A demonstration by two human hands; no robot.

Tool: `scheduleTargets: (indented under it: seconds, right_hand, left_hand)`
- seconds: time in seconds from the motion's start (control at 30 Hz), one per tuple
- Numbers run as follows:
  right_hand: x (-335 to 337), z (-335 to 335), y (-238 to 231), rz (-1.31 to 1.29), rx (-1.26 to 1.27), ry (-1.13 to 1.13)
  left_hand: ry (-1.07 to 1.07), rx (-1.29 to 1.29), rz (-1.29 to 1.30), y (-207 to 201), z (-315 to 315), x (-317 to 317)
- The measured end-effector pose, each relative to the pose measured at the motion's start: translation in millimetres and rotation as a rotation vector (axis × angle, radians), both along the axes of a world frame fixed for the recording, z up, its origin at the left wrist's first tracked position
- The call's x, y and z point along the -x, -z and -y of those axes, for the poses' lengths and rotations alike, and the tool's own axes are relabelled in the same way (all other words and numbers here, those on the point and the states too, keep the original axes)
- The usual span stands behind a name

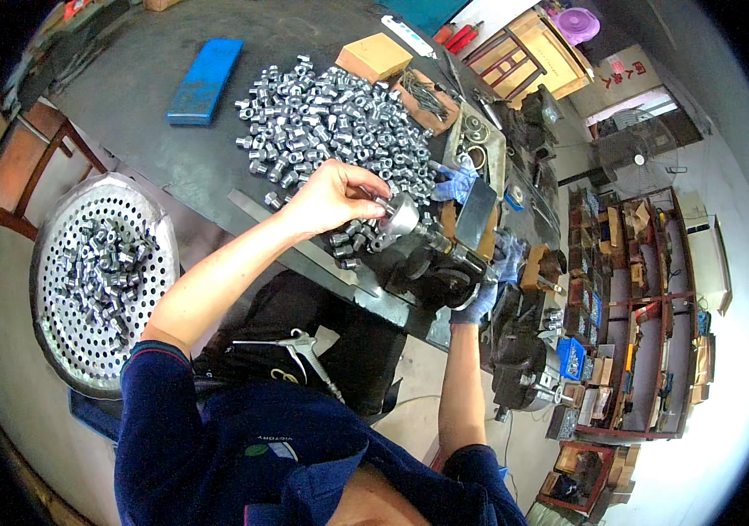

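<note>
My bare left hand (339,200) is closed, thumb and fingers pinching a small metal fitting (383,203) at the silver round chuck (403,216) of a dark bench machine (431,263). Beyond the machine's far end is my right hand (484,298), in a blue-grey glove. Its fingers curl at the machine's side, partly hidden, and what they grip cannot be made out. Behind my left hand spreads a large heap of shiny metal fittings (331,123), with a few more lying right under the chuck.
A perforated round tray (50,289) holding several fittings stands at the left. On the bench lie a blue flat box (205,83), a yellow block (373,57) and a blue glove (455,182). An air gun (304,351) lies near my body; shelves (638,324) stand right.
</note>
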State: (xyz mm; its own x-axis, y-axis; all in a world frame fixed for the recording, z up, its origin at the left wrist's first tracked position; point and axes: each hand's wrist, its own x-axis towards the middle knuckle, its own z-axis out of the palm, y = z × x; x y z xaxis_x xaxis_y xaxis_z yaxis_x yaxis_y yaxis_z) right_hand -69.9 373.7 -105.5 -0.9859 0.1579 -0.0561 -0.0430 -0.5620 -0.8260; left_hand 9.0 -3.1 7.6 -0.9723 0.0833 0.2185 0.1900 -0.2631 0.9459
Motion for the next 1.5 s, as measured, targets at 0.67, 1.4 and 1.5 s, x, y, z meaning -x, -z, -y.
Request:
scheduleTargets:
  seconds: [0.67, 1.4, 1.5]
  right_hand:
    - [22.5, 21.1, -103.9, -0.142, -0.092, 0.042]
    - [-43.2, 22.2, -23.1, -0.044, 0.059, -0.027]
    - [2.5, 19.7, -26.9, 0.007, -0.148, 0.084]
  left_hand:
    - [-0.107, 0.371, -0.129, -2.0, 2.4, -4.9]
    - [0.069, 0.004, 0.162, 0.4, 4.7, -1.7]
    - [0.109, -0.033, 0.132, 0.4, 4.8, 1.8]
